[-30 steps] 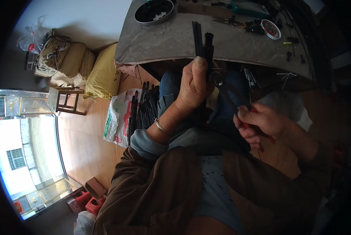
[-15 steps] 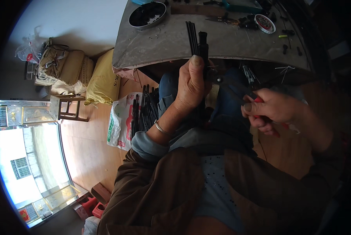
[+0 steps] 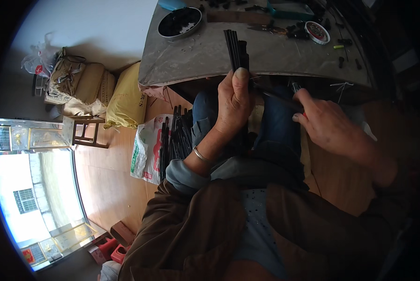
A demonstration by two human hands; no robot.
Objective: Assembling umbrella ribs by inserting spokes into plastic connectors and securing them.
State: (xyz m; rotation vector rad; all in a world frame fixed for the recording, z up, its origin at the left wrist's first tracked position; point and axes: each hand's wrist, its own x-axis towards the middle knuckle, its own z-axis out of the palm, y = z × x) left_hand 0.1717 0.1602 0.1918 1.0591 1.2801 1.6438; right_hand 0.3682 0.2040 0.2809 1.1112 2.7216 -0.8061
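Observation:
My left hand [image 3: 232, 104] is closed round a bundle of thin black rods [image 3: 232, 49], which stand up past the thumb over the table's near edge. A thicker black piece [image 3: 243, 57] sits upright beside them in the same grip. In my right hand [image 3: 329, 124] is a pair of pliers [image 3: 280, 99], its fingers wrapped round the handles, of which only a bit of red shows. The dark jaws point left toward the lower part of the bundle. Whether they touch it, I cannot tell.
On the grey table [image 3: 186, 61] are a round dish [image 3: 191, 32] of small black parts, a white-rimmed dish [image 3: 323, 37], a teal tray [image 3: 289, 13] and loose black pieces. More black rods [image 3: 174, 140] lean by my left leg on a printed sack [image 3: 146, 150]. A yellow sack [image 3: 125, 100] stands farther left.
My right hand has turned over and shifted slightly up, so its back now covers the red handles. The left hand keeps its grip on the rods. The view has shifted a little.

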